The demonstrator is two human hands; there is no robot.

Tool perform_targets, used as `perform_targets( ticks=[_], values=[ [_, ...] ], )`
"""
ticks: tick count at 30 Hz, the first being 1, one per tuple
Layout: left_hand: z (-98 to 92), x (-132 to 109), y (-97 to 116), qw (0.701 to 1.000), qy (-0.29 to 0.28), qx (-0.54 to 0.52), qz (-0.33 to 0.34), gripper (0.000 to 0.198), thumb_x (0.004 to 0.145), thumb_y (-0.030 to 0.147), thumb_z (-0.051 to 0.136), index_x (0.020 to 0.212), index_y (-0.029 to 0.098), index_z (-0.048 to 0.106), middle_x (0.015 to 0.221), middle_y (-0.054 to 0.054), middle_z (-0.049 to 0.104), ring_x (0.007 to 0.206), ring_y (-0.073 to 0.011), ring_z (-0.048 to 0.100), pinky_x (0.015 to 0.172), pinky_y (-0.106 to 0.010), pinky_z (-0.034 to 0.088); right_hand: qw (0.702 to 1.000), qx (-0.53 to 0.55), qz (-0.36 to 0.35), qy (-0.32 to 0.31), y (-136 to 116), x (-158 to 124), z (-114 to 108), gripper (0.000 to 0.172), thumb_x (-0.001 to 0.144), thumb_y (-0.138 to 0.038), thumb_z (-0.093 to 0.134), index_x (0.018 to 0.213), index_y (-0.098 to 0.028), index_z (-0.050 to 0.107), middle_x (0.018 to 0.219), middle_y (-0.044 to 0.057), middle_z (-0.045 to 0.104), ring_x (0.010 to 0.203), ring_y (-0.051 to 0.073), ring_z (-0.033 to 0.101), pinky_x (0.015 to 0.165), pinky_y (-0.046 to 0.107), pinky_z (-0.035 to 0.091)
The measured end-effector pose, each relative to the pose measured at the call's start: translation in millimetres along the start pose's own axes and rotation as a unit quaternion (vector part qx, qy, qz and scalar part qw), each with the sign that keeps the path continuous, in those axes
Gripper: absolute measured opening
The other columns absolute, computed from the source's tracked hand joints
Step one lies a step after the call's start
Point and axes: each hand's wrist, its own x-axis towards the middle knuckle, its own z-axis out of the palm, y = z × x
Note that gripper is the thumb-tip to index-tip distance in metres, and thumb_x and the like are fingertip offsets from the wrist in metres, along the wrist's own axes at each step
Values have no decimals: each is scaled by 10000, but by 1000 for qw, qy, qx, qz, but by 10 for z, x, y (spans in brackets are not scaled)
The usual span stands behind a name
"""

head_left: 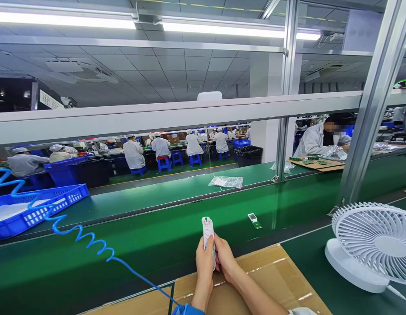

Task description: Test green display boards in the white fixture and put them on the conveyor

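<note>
A long, narrow white plastic housing (207,226) stands tilted away from me, gripped from both sides near its lower end. My left hand (204,258) is closed round it with the thumb lying on its front. On the other side my right hand (225,257) presses its fingers against the housing's edge. Small openings show at the housing's upper end; its lower part is mostly covered by my fingers. Beyond my hands, to the right, a small green circuit board with a screen (254,220) lies on the green surface.
Brown cardboard (265,275) lies under my forearms. A white fan (380,245) stands at right, a blue basket (71,197) at left. A coiled blue cord (101,249) runs to my left wrist. Beyond lie a plastic bag (234,182), metal posts (283,148) and a co-worker (316,138).
</note>
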Motion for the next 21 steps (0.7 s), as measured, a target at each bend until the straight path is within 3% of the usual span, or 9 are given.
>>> perform_targets(
  ticks=[21],
  values=[
    [-32,45,-66,1000,7,8,6,544,626,637,598,855,144,598,541,19,531,433,-124,446,407,-226,327,1000,4,2,0,7,19,-6,387,937,-332,343,631,-145,487,328,-82,344,230,45,248,242,150,207]
  ],
)
